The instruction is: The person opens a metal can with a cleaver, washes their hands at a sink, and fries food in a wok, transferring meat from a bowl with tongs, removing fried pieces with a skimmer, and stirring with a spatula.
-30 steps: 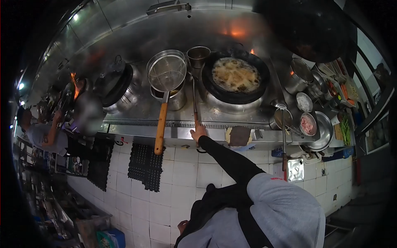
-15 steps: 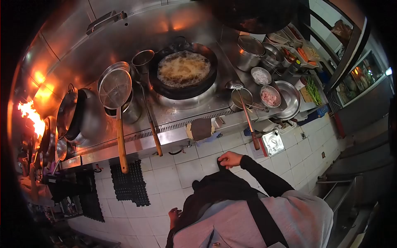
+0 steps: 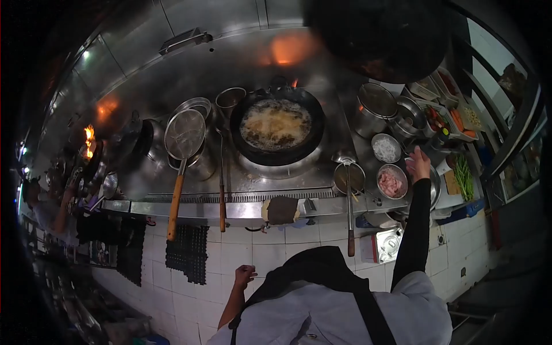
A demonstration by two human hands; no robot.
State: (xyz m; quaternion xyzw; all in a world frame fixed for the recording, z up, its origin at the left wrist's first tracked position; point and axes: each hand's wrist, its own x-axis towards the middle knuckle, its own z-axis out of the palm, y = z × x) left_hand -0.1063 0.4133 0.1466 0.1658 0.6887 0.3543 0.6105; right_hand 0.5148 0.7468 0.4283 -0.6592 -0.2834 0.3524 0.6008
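Observation:
My right hand (image 3: 418, 164) reaches over the right side of the counter, beside a bowl of pink raw meat (image 3: 392, 181) and a bowl of white pieces (image 3: 386, 148). Whether its fingers hold anything is too small to make out. Low in front of me, my left hand (image 3: 245, 276) hangs above the floor with curled fingers, apart from any object; its grip is unclear. A large black wok (image 3: 278, 127) of bubbling oil stands on the stove.
Wire strainers (image 3: 185, 134) with a wooden handle and a ladle (image 3: 349, 213) jut over the counter's front edge. Vegetable trays (image 3: 454, 121) and green stalks (image 3: 463, 177) lie right. Flames (image 3: 89, 142) rise near a co-worker (image 3: 49, 210) at far left. A dark pan hangs overhead.
My right hand has left the apron's edge and moved up and right to the bowls. The view has shifted, and the flames at the left look smaller.

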